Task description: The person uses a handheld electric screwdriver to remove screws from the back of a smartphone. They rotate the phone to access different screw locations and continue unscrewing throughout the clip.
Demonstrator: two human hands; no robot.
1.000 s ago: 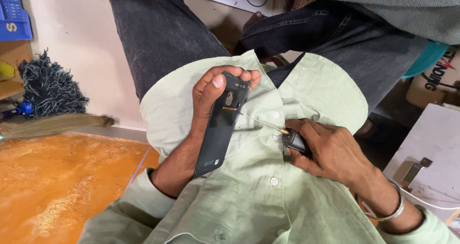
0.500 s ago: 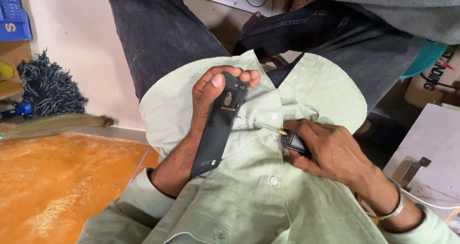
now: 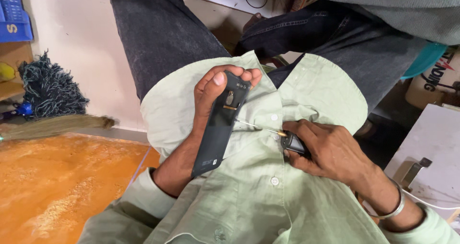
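Gripping the phone [image 3: 220,124] upright against our chest, our left hand [image 3: 208,93] wraps it; our right hand [image 3: 330,150] pinches a screwdriver [image 3: 275,135], tip pointing left at its edge.

The left hand [image 3: 211,93] grips a dark phone [image 3: 220,124] with its back cover off, held against a pale green shirt [image 3: 258,201]. The right hand [image 3: 330,150] holds a thin screwdriver [image 3: 268,130] — its tip touches the phone's edge. An orange floor [image 3: 57,186] lies left — beside a broom [image 3: 57,126].
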